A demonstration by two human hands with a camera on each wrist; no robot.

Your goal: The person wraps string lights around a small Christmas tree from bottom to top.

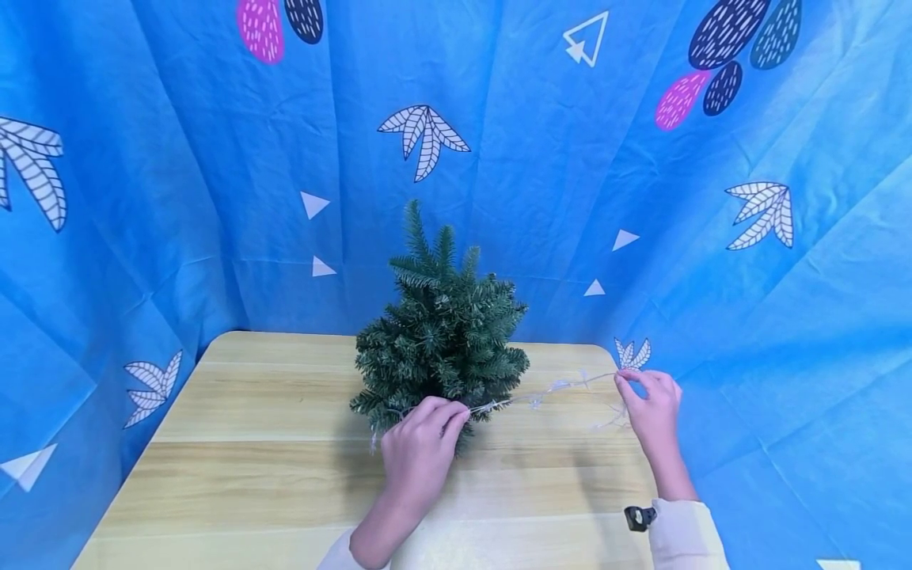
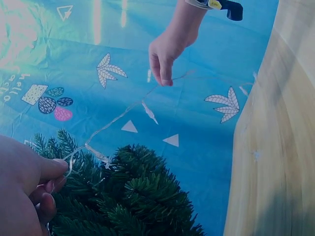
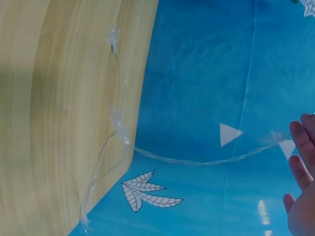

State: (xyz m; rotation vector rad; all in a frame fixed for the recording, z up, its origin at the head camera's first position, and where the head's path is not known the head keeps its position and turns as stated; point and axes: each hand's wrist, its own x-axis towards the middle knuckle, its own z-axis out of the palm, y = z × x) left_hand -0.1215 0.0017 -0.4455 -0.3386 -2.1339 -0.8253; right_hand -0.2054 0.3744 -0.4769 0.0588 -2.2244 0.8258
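A small green artificial Christmas tree (image 1: 442, 332) stands upright on the table. In front of its lower branches my left hand (image 1: 420, 447) pinches a clear string of fairy lights (image 1: 559, 385) between thumb and fingers. My right hand (image 1: 654, 404), out to the right, pinches the same string, so a stretch runs nearly straight between both hands. The left wrist view has the left hand (image 2: 24, 184) beside the branches (image 2: 142, 196), with clear bulb covers on the twisted wire (image 2: 113, 120). In the right wrist view, fingers (image 3: 300, 169) show at the right edge and loose wire (image 3: 206, 162) hangs.
The light wooden table (image 1: 249, 467) has its back edge close to a blue patterned curtain (image 1: 534, 198), which also encloses both sides. A black device (image 1: 639, 518) sits at the right wrist. Part of the light string hangs near the table's right edge.
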